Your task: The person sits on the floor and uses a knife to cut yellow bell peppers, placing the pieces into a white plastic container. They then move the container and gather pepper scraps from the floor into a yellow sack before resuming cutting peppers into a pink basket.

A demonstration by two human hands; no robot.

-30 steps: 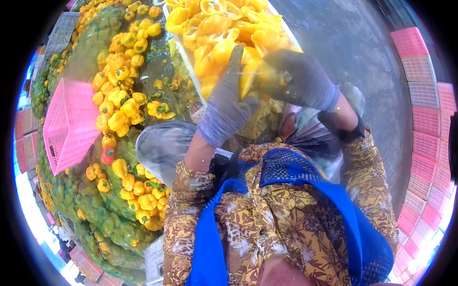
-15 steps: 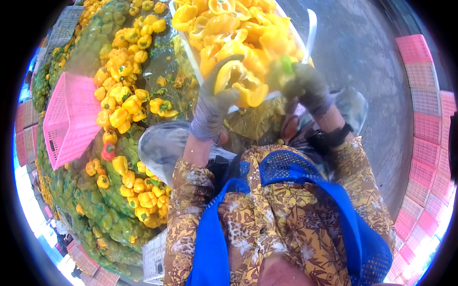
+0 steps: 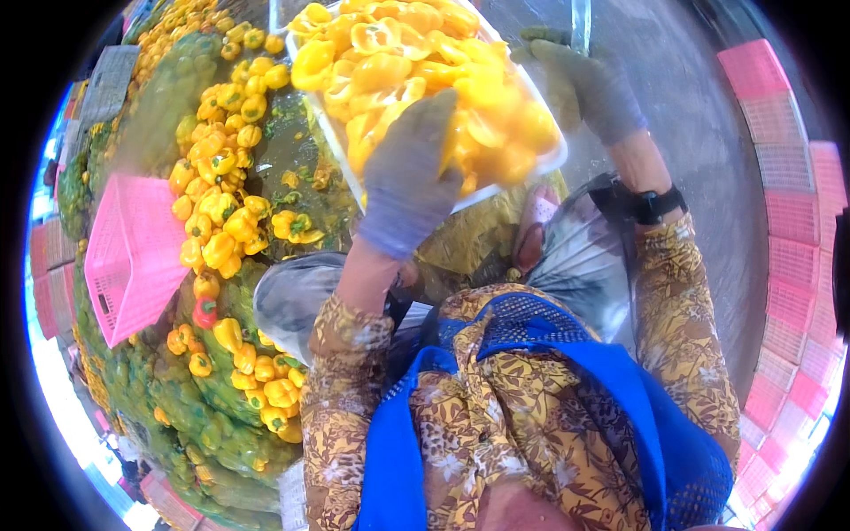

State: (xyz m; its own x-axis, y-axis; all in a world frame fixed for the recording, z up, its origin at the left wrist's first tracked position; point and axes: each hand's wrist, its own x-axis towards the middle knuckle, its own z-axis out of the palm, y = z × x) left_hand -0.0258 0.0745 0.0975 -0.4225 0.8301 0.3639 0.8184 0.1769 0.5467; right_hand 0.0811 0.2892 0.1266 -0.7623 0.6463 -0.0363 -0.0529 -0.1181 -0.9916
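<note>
A white crate (image 3: 556, 164) in front of me is heaped with cut yellow bell peppers (image 3: 398, 49). My left hand (image 3: 412, 173), in a grey glove, lies over the near part of the heap. Its fingers stretch forward with the thumb apart, against the pepper pieces; they appear to grip none. My right hand (image 3: 602, 88), also gloved, is out past the crate's right side, above the wet floor. Its fingers are spread and somewhat blurred, and nothing shows in them. Close by its fingertips is a pale upright strip (image 3: 581, 25).
Whole yellow peppers (image 3: 217, 212) lie in a long pile to the left, with a tilted pink basket (image 3: 133, 257) beside them. Full green net sacks (image 3: 150, 398) spread at the lower left. Stacked pink and pale crates (image 3: 788, 212) line the far right.
My left hand has let go of a hollowed yellow pepper over the heap. My right hand has moved right and forward, away from the crate; the green piece near it is gone from view.
</note>
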